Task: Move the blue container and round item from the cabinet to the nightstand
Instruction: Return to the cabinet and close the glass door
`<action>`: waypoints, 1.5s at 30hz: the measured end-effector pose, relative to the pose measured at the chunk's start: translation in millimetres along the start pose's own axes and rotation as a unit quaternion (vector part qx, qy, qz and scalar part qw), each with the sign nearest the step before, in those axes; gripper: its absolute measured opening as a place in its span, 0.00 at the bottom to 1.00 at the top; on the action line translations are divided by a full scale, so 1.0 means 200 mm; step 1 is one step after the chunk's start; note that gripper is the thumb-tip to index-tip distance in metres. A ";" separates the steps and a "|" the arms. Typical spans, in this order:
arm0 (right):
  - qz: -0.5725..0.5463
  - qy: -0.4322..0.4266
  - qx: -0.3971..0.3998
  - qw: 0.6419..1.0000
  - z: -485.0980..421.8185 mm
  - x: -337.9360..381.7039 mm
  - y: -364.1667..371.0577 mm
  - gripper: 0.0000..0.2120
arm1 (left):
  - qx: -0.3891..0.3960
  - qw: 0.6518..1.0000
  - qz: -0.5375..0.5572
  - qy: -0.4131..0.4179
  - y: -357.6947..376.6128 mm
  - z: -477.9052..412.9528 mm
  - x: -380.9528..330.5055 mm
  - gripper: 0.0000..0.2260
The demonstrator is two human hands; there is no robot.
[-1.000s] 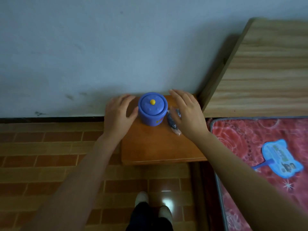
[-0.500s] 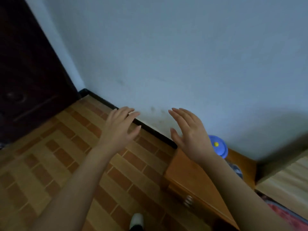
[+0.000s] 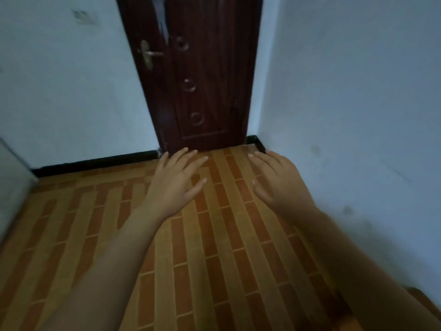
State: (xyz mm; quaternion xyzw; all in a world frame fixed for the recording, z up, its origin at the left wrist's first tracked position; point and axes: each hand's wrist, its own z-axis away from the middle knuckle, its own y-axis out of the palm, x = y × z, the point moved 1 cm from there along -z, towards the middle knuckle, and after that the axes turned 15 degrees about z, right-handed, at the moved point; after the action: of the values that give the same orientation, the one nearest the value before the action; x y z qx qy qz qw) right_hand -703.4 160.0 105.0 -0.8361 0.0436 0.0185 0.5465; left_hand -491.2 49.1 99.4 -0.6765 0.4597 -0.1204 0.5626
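My left hand (image 3: 175,185) and my right hand (image 3: 278,181) are both stretched out in front of me above the floor, fingers spread, holding nothing. The blue container and the round item are out of view. Only a sliver of the orange wooden nightstand (image 3: 422,303) shows at the bottom right corner, behind my right forearm.
A dark brown door (image 3: 202,75) with a brass handle (image 3: 149,53) stands shut straight ahead. White walls run left and right of it with a black skirting board (image 3: 95,163). Brick-patterned flooring (image 3: 214,259) stretches to the door. A pale surface (image 3: 12,187) edges in at the left.
My view has swung left, away from the nightstand with the blue container, toward the door. Both hands let go of the items and now hang free over the floor.
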 end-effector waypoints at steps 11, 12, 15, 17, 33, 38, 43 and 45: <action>-0.073 -0.176 -0.007 0.982 -0.76 0.78 0.22 0.25 | -0.104 0.971 -0.061 -0.207 -0.50 0.34 0.75 0.21; -0.081 -0.198 -0.006 0.977 -0.81 0.87 0.24 0.26 | -0.118 0.965 -0.067 -0.226 -0.54 0.38 0.80 0.20; -0.108 -0.237 -0.014 0.965 -0.92 1.02 0.27 0.26 | -0.128 0.954 -0.077 -0.259 -0.62 0.48 0.89 0.22; -0.130 -0.269 -0.016 0.954 -0.99 1.14 0.29 0.26 | -0.136 0.943 -0.085 -0.292 -0.68 0.55 0.94 0.22; -0.210 -0.401 -0.053 0.890 -1.71 1.41 0.38 0.28 | -0.266 0.855 -0.175 -0.410 -0.91 0.38 1.22 0.18; -0.209 -0.429 -0.065 0.876 -1.93 1.42 0.45 0.27 | -0.298 0.837 -0.180 -0.423 -0.92 0.25 1.31 0.18; -0.219 -0.434 -0.050 0.873 -2.11 1.51 0.55 0.24 | -0.296 0.831 -0.156 -0.444 -0.94 0.21 1.48 0.18; -0.221 -0.434 -0.043 0.873 -2.19 1.58 0.60 0.24 | -0.306 0.825 -0.148 -0.451 -0.97 0.20 1.59 0.19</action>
State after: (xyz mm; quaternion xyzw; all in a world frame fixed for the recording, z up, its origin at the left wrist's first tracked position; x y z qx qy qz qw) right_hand -407.8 -305.0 147.5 -0.7549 -0.3843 0.2600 0.4636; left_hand -195.0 -176.6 143.1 -0.8529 0.0621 0.2630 0.4466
